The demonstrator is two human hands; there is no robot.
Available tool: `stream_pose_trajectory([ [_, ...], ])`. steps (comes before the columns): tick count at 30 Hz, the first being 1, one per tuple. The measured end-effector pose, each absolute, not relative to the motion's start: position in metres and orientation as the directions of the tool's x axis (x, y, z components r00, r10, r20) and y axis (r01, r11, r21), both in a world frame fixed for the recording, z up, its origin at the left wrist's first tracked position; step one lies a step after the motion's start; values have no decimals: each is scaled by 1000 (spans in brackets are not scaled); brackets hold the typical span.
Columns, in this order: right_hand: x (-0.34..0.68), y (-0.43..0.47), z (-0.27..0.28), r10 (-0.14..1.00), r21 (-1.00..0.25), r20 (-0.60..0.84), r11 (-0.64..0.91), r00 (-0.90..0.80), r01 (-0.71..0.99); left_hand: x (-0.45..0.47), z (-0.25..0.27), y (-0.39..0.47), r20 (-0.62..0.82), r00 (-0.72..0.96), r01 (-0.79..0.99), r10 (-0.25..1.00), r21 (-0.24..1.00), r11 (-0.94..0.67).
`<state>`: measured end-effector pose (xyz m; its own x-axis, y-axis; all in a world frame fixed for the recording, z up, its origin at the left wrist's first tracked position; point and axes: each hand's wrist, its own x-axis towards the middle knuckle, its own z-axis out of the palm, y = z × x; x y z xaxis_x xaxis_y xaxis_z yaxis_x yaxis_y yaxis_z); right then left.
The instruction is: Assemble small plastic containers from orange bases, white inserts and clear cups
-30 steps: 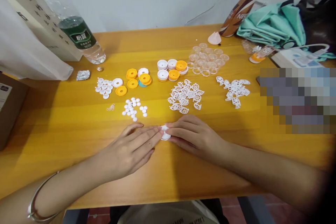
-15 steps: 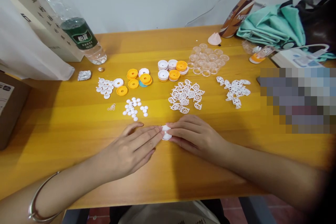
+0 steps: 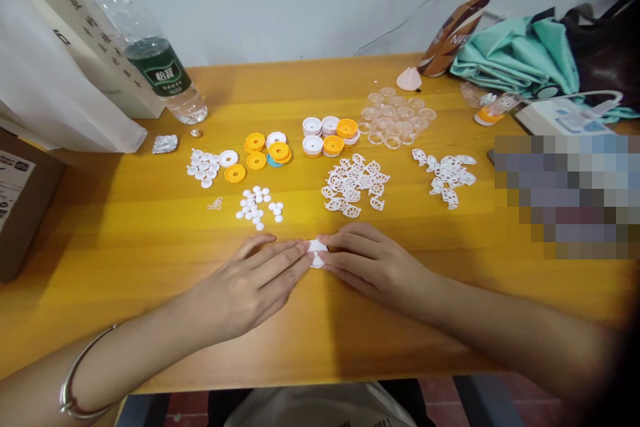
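A small white round plastic piece [image 3: 317,252] lies between my two hands near the middle of the table. My left hand [image 3: 265,280] grips its left edge with the fingertips. From the other side, the fingertips of my right hand [image 3: 373,259] pinch the right edge. Fingers cover part of the piece, and its underside is hidden. Just beyond my left hand lie small white toothed gears [image 3: 257,203]. Beyond my right hand is a pile of white openwork plastic pieces [image 3: 353,183].
Orange and white round cases [image 3: 333,143] and clear plastic domes [image 3: 395,113] lie farther back. White mushroom-shaped parts [image 3: 204,165] sit left, more openwork pieces [image 3: 450,172] right. A water bottle [image 3: 163,73], brown bottle [image 3: 453,27], carton [image 3: 25,200] and teal cloth [image 3: 520,57] stand around the edges.
Both hands stay on the white round piece, with only a slight shift of the fingers over it. The whole view has moved a little.
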<state>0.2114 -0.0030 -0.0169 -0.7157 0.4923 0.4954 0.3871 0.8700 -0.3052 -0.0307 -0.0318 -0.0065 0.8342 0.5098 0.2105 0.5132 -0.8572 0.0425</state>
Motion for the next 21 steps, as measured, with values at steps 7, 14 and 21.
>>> stream_pose_trajectory([
  [7, 211, -5, -16, 474, -266, 468, 880, -746, 393, -30, -5, -34, 178, 840, 519, 512, 6, -855],
  [14, 209, -6, -17, 500, -284, 475, 866, -724, 412, -28, -1, -33, 166, 837, 531, 522, -11, -848],
  [21, 210, -5, -17, 482, -297, 485, 876, -730, 381, -29, -5, -35, 176, 842, 522, 510, -26, -853],
])
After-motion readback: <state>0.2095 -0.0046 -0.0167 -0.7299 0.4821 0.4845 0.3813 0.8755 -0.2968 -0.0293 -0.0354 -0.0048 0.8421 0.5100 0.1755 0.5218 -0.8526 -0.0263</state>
